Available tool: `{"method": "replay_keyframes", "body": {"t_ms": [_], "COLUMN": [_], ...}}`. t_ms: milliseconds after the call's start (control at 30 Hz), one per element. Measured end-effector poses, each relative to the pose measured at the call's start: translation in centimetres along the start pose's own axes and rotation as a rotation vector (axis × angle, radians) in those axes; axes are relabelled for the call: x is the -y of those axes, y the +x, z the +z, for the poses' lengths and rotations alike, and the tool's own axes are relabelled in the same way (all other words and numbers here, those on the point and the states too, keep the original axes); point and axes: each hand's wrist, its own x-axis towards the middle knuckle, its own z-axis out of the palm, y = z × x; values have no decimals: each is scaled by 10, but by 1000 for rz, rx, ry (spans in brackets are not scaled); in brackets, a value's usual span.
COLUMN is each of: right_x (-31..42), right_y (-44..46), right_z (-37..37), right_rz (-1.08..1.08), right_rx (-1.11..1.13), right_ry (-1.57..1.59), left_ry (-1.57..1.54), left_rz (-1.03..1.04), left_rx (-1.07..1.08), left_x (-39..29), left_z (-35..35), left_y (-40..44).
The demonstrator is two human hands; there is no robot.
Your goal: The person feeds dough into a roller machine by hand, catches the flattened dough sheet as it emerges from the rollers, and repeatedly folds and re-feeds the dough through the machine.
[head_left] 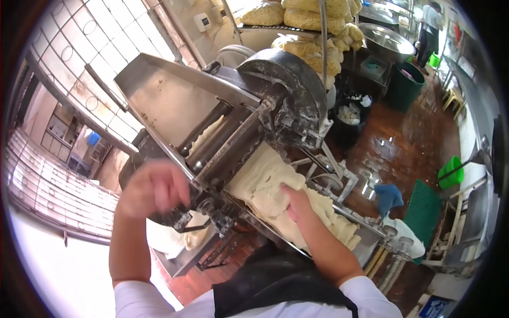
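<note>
A person's right hand (296, 202) clasps the edge of a dough sheet (262, 180), its long axis running from the rollers (218, 139) ahead of the hand to folds beside the wrist; the left hand (156, 185), farther from the dough, hovers, too blurred to tell its grip.

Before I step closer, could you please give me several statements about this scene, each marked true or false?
1. The right hand touches the layered dough. True.
2. The left hand rests on that same dough. False: it is apart from it, blurred, on the opposite side of the picture.
3. Filled bags are stacked on a rack behind the roller machine. True.
4. The wearer's apron is white. False: it is black.
5. Another person stands in the background. True.
</note>
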Motion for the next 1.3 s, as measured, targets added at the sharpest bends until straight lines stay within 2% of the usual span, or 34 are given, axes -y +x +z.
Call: {"method": "replay_keyframes", "body": {"t_ms": [33, 100, 167, 267, 433, 667, 767, 800, 900, 1000, 1067, 1133, 1167, 1233, 1300], "right_x": [5, 10, 12, 9, 13, 9, 6, 7, 29, 34, 88, 123, 135, 145, 160], "right_y": [-7, -18, -26, -34, -54, -72, -71, -73, -87, -62, -58, -49, -38, 0, 27], "right_z": [-1, -6, -12, -26, -29, -59, -93, -97, -110, -211, -152, -50, -9, 29, 71], "right_rz": [3, 14, 25, 39, 78, -1, -10, 17, 208, -589, -466, -362, -387, -585, -403], "right_rx": [0, -11, -24, -49, -178, -202, -260, -304, -442, -625, -427, -466, -476, -287, -330], "right_ry": [-8, -20, -30, -29, -87, -159, -224, -210, -429, -1417, -925, -723, -851, -978, -1096], "left_ry": [-87, -159, -372, -508, -435, -482, -598, -537, -583, -629, -748, -831, -870, -901, -956], "left_rz": [-92, -195, -441, -644, -684, -597, -565, -560, -555, -468, -409, -444, -459, -542, -581], "left_rx": [210, 427, 406, 349, 231, 97, 10, -8, -250, -448, -508, -529, -542, -594, -626], "left_x": [4, 33, 80, 147, 201, 207, 207, 207, 213, 196, 192, 174, 167, 175, 186], "left_z": [11, 36, 62, 85, 81, 57, 50, 48, 45, 54, 57, 64, 68, 69, 68], "left_y": [-16, -37, -56, -74, -93, -101, -104, -104, -103, -92, -81, -63, -56, -46, -36]}}
